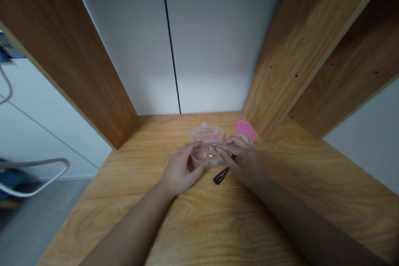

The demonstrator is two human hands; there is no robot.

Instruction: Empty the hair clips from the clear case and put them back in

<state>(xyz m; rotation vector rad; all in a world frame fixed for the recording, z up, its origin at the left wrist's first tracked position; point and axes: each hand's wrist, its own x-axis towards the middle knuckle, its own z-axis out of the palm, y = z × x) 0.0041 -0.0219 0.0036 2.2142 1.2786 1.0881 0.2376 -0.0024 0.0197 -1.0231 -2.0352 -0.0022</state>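
Clear plastic box at the wooden counter centre, steadied by left hand fingers curled on its side while right hand fingers pinch a small clip over it; black hair clip just beside

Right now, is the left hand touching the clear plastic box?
Touching. The head view shows the left hand cupped against the near-left wall of the clear plastic box, thumb and fingers on its side, with no gap visible.
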